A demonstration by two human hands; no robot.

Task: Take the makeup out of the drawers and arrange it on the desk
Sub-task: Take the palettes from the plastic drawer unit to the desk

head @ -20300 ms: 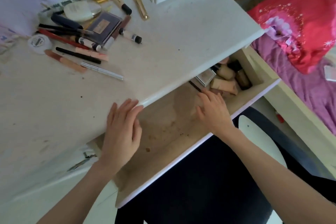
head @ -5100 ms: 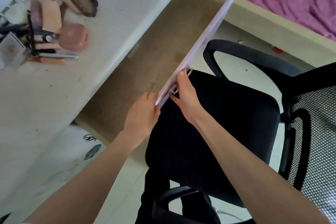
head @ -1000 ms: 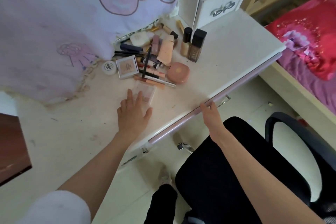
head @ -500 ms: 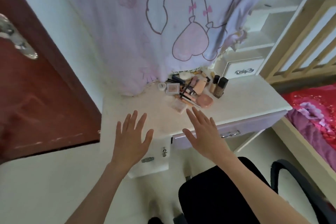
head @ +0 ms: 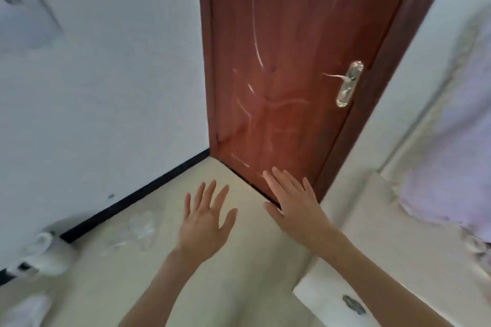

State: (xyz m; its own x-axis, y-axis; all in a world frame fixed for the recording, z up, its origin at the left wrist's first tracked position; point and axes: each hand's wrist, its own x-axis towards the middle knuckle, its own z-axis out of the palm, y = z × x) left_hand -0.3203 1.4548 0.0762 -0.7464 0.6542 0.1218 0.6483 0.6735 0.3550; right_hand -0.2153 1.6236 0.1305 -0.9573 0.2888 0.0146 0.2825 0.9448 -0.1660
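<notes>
Mostly wall [head: 101, 66] and red-brown door [head: 281, 74] fill the view, with only a pale corner of the desk [head: 393, 241] at right. No makeup is visible, so its position can't be checked. Left hand [head: 204, 223] and right hand [head: 295, 207] hover spread flat, fingers straight, holding nothing. Risk: looking away from the desk, leftover items in the drawers may go unnoticed; a drawer handle [head: 353, 305] shows below, contents unseen.

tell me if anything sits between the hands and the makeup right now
Cannot say: no makeup shows in this view. The left hand and right hand are spread, holding nothing, facing the door; only the desk edge shows at right.
</notes>
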